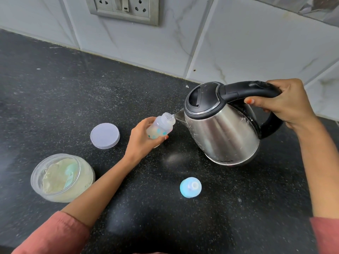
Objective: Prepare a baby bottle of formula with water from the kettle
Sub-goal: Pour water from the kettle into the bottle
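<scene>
1. Black speckled stone countertop [55, 99] fills most of the view, backed by a white marble-look tiled wall [238, 43] that carries a grey metal socket plate [124, 10].
2. The right hand [282, 101] is closed round the black curved handle [251, 88] of a stainless-steel electric kettle [223, 132], fingers wrapped under the handle and thumb over it.
3. The kettle has a black lid and is tipped towards the left, its spout [178, 116] at the bottle's open mouth.
4. The left hand [141, 138] grips a small translucent plastic baby bottle with teal prints [161, 125], fingers curled round its body and the thumb across the front.
5. The bottle is held above the counter, between the hand and the kettle, and leans towards the spout; a thin trickle of water runs from the spout into its neck. Its lower part looks pale and cloudy.
6. A round flat white lid [105, 136] lies on the counter just left of the left hand.
7. Nearer the person, at the left, stands an open clear jar [36, 168] of pale powder with a light-blue scoop [70, 174] inside.
8. A light-blue bottle ring with a clear teat [190, 187] sits on the counter below the kettle, apart from it.
9. Pink sleeves [60, 233] cover both upper forearms.
</scene>
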`<state>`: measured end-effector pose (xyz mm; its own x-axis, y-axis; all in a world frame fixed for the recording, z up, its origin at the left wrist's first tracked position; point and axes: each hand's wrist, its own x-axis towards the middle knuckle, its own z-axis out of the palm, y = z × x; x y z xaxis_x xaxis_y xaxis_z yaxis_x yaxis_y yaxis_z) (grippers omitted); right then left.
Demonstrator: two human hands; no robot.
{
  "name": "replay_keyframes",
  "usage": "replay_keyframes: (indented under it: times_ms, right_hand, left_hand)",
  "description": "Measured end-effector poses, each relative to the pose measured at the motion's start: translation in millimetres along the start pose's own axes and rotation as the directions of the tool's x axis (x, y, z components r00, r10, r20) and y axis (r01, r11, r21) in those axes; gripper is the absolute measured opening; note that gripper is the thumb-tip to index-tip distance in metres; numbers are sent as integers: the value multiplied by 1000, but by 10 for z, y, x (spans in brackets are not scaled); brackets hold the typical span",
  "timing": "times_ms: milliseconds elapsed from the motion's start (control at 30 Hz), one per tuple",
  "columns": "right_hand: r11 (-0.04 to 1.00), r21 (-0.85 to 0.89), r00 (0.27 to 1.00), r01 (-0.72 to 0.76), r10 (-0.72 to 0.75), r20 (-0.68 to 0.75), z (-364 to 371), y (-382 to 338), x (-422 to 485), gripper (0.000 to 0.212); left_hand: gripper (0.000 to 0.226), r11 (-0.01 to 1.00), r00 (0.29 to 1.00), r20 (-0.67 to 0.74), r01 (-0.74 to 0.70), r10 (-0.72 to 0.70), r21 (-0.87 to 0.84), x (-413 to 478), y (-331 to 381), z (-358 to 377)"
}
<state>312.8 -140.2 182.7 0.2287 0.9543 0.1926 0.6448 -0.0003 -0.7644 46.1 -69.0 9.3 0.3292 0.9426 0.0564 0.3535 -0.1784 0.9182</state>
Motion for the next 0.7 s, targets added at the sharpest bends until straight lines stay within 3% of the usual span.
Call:
replay_keyframes:
  times_ms: [100, 500, 667, 700]
  right_hand:
    - [1000, 14, 1000, 1, -2, 7, -1, -14, -7, 35]
    - [999, 44, 1000, -28, 27, 15, 21, -62, -23, 48]
    - [1000, 14, 1000, -2, 2, -8, 18, -55, -18, 77]
    - [1000, 8, 1000, -5, 5, -7, 15, -45, -17, 74]
  left_hand:
    - [60, 1000, 1000, 1, 0, 0, 1, -4, -1, 0]
    - [62, 1000, 1000, -2, 6, -6, 0, -3, -8, -1]
    - [62, 1000, 1000, -11, 4, -4, 9, -4, -6, 5]
    - [62, 1000, 1000, -10, 5, -5, 10, -4, -7, 5]
